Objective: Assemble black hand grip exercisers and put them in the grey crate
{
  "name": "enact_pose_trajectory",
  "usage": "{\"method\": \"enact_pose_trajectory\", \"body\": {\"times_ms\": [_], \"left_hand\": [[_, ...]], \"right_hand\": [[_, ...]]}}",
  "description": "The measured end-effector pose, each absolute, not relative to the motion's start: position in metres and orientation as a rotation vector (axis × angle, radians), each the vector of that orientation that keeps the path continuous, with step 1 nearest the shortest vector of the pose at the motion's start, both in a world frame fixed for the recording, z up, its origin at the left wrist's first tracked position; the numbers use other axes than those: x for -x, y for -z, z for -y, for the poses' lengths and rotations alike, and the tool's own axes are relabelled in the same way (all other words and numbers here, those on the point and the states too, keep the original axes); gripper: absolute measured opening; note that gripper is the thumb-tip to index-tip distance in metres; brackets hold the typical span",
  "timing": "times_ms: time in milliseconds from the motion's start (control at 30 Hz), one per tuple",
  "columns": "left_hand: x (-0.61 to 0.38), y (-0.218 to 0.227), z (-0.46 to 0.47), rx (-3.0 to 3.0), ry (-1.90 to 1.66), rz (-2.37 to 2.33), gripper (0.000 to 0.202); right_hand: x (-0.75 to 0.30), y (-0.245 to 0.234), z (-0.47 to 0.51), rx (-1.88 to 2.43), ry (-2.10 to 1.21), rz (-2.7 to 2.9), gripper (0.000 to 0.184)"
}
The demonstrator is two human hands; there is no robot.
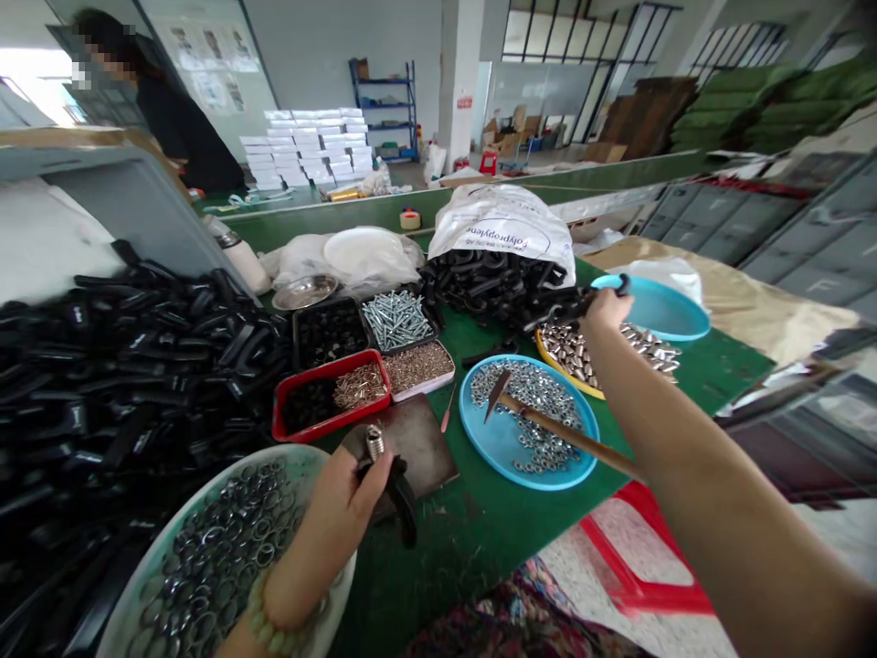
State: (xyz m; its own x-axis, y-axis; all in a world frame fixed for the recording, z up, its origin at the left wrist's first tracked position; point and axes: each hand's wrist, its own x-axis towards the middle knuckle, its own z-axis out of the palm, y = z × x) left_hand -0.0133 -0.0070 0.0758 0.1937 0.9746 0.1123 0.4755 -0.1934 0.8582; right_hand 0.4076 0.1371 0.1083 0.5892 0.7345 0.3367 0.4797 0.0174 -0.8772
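The left hand (343, 512) sat low and near, over the edge of the white bowl (291, 451) of metal rings. Its fingers were curled shut around a black handle piece (403, 503), thumb pressed on top. A ribbed metal stud (374, 442) stood upright out of the piece's upper end. The piece hung just in front of a dark metal plate (417, 443) lying flat on the green table (480, 539).

The right hand (607, 311) was stretched far out across the table. Its fingers were closed on a black part (554, 317) at the edge of the pile of black parts (493, 279) spilling from the white bag (503, 228). That hand was seen from behind, so how tight the grip was could not be told.

Below the right forearm lay a hammer (562, 434), its head on the blue plate (483, 452) of small nuts and its wooden handle running back under the arm. A yellow dish (548, 358) of silver pieces sat just under the reaching hand, and a turquoise bowl (661, 315) sat beside it.

Between the two hands stood a red tray (278, 413) and a tray of screws (397, 320). A big heap of black handles (137, 366) filled the left side. A person in dark clothes (171, 119) stood at the far back.
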Motion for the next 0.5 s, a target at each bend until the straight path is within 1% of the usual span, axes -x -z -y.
{"method": "enact_pose_trajectory", "body": {"times_ms": [133,233,267,300,367,433,500], "left_hand": [[0.01,-0.067,0.01,-1.876,-0.83,-1.404,0.029],[0.007,-0.066,0.012,-1.887,-0.729,-1.412,0.03],[0.006,-0.067,0.013,-1.883,-0.714,-1.402,0.03],[0.007,-0.068,0.014,-1.877,-0.708,-1.389,0.029],[0.009,-0.07,0.019,-1.868,-0.696,-1.372,0.03],[0.013,-0.073,0.023,-1.867,-0.685,-1.366,0.032],[0.017,-0.074,0.027,-1.897,-0.666,-1.367,0.033]], "right_hand": [[-0.332,-0.098,-0.081,1.438,-0.528,1.052,0.043],[-0.253,-0.082,-0.027,1.329,-0.905,1.209,0.046],[-0.23,-0.078,-0.012,1.257,-1.151,1.29,0.045],[-0.21,-0.076,0.0,1.218,-1.311,1.34,0.044],[-0.182,-0.076,0.014,1.177,-1.527,1.402,0.043],[-0.168,-0.078,0.018,1.206,-1.548,1.429,0.043],[-0.162,-0.08,0.016,1.226,-1.5,1.48,0.043]]}}
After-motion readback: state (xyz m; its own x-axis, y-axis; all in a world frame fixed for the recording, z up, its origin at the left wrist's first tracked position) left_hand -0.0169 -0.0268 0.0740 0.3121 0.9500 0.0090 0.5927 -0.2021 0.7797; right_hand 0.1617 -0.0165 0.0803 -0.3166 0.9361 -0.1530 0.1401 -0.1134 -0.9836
